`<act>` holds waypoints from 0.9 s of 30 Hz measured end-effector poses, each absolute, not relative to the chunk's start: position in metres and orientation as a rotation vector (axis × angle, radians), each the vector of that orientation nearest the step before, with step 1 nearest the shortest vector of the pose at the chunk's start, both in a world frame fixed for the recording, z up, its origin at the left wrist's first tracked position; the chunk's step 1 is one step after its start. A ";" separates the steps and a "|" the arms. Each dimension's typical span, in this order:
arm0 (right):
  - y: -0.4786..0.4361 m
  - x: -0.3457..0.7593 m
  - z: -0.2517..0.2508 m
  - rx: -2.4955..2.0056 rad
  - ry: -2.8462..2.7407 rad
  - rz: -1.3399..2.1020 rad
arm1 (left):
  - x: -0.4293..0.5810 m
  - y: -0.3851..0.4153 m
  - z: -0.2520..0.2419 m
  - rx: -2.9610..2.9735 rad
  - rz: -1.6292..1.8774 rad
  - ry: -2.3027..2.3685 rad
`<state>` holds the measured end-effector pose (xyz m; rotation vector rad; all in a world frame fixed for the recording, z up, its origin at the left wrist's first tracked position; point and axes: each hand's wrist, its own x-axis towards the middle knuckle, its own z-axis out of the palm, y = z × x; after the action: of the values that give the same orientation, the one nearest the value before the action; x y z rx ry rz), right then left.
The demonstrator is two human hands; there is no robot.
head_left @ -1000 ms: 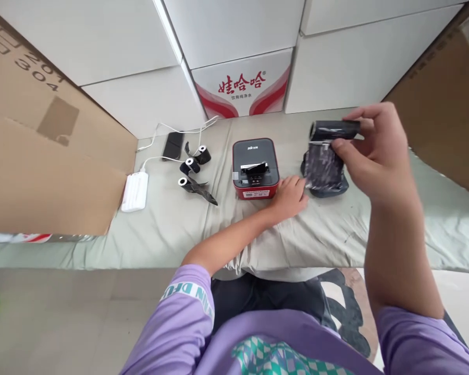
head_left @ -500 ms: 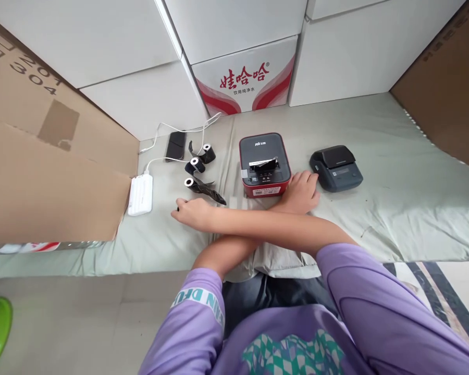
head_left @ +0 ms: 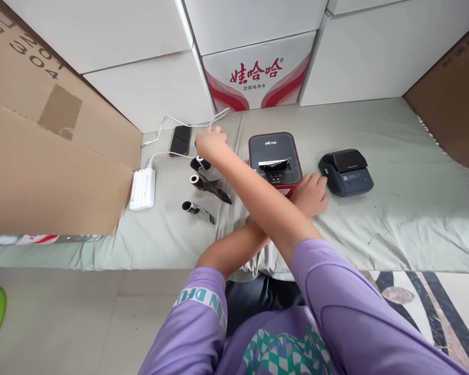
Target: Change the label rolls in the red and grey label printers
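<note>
My right arm crosses over my left. My right hand (head_left: pixel 211 143) reaches to the far left with its fingers curled down over the farthest black roll's spot; what is under them is hidden. Nearer to me lie three small black rolls with loose ends: one roll (head_left: pixel 200 163) partly behind my wrist, a middle roll (head_left: pixel 203 182), and a short roll (head_left: pixel 191 208) in front. My left hand (head_left: pixel 310 195), palm down with fingers loosely spread, rests by the front right corner of a red and black label printer (head_left: pixel 273 151). A strip sticks out of the printer's slot.
A smaller dark portable printer (head_left: pixel 347 174) sits on the right. A black phone (head_left: pixel 180 140), a white power bank (head_left: pixel 143 188) and its white cable (head_left: pixel 168 153) lie on the left. Cardboard boxes (head_left: pixel 62 156) flank the cloth-covered surface (head_left: pixel 406 208); white boxes (head_left: pixel 140 94) stand behind.
My right hand has left the nearest short roll, now in view, and moved away from me to the farthest roll. My left hand stays by the printer. The view has shifted slightly.
</note>
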<state>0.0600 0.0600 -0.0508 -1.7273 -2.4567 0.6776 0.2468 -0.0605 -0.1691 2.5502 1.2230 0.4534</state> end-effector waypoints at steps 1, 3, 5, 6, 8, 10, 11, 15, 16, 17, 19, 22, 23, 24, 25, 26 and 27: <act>0.068 0.058 -0.057 -1.777 -2.469 0.728 | 0.246 -0.060 -0.169 2.555 0.454 1.216; 0.075 0.057 -0.069 -1.797 -2.448 0.803 | 0.246 -0.060 -0.169 2.550 0.457 1.208; 0.075 0.059 -0.074 -1.757 -2.367 0.830 | 0.246 -0.059 -0.169 2.537 0.457 1.205; 0.073 0.061 -0.073 -1.719 -2.325 0.834 | 0.246 -0.059 -0.170 2.533 0.458 1.205; 0.068 0.066 -0.065 -1.601 -2.275 0.799 | 0.247 -0.059 -0.171 2.533 0.461 1.206; 0.061 0.073 -0.050 -1.437 -2.229 0.800 | 0.247 -0.059 -0.174 2.537 0.471 1.213; 0.056 0.078 -0.042 -1.320 -2.198 0.878 | 0.248 -0.058 -0.177 2.538 0.483 1.216; 0.018 0.108 -0.012 -0.668 -2.057 1.332 | 0.252 -0.054 -0.190 2.528 0.547 1.235; 0.006 0.120 -0.008 -0.537 -2.050 1.361 | 0.253 -0.053 -0.193 2.523 0.553 1.236; -0.008 0.132 -0.005 -0.426 -2.059 1.368 | 0.254 -0.052 -0.195 2.513 0.551 1.239; -0.034 0.161 -0.005 -0.316 -2.120 1.336 | 0.255 -0.051 -0.195 2.473 0.538 1.248; -0.072 0.212 -0.020 -0.150 -2.276 1.378 | 0.254 -0.053 -0.188 2.382 0.548 1.299; -0.083 0.231 -0.028 -0.094 -2.310 1.413 | 0.253 -0.054 -0.186 2.364 0.571 1.299; -0.093 0.251 -0.037 -0.098 -2.342 1.463 | 0.252 -0.055 -0.183 2.359 0.605 1.283; -0.102 0.271 -0.046 -0.150 -2.370 1.529 | 0.251 -0.056 -0.181 2.365 0.645 1.254; -0.110 0.292 -0.056 -0.231 -2.348 1.583 | 0.249 -0.056 -0.179 2.378 0.683 1.218; -0.117 0.313 -0.066 -0.352 -2.267 1.608 | 0.248 -0.056 -0.178 2.391 0.711 1.188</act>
<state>0.3125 -0.1165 -0.0662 -0.3524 -2.2669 1.6080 0.2484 -0.0556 -0.1784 2.3912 1.1877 0.7106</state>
